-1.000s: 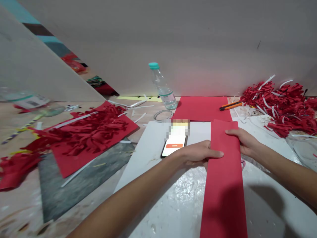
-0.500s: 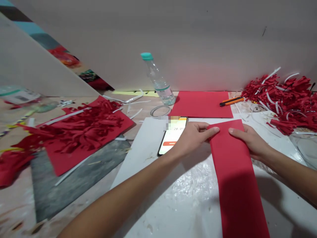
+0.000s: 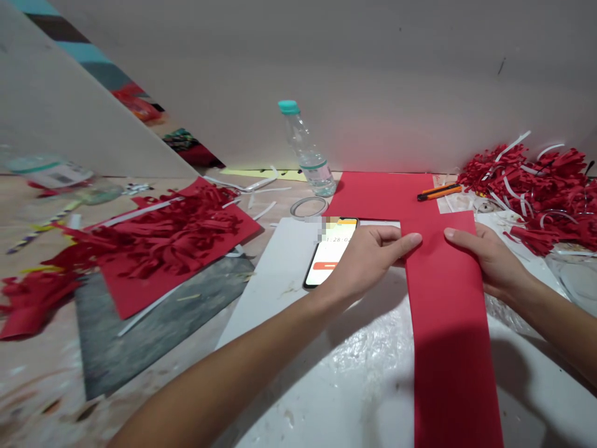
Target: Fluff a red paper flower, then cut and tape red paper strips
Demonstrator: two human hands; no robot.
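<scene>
A long red strip of paper or foam sheet [image 3: 450, 336] runs from both hands down past the lower edge of the view, over a white board [image 3: 345, 386]. My left hand [image 3: 382, 252] pinches its upper left edge, thumb on top and fingers beneath. At the upper right edge, my right hand [image 3: 489, 255] grips the same strip, its thumb on top. Behind the strip lies a flat red sheet [image 3: 380, 196]. A phone with a lit timer screen [image 3: 326, 255] is partly covered by my left hand and forearm.
A bottle with a teal cap [image 3: 310, 155] stands by a tape ring [image 3: 308, 207]. An orange cutter [image 3: 439, 191] lies near red fringed bundles [image 3: 545, 186]. More red fringe [image 3: 181, 236] rests at left, above a grey mat [image 3: 153, 330]. Behind rises a pale wall.
Both hands still hold the red strip, whose top end now sits slightly higher and overlaps the red sheet behind. The whole view has shifted a little, moving the surroundings to the right.
</scene>
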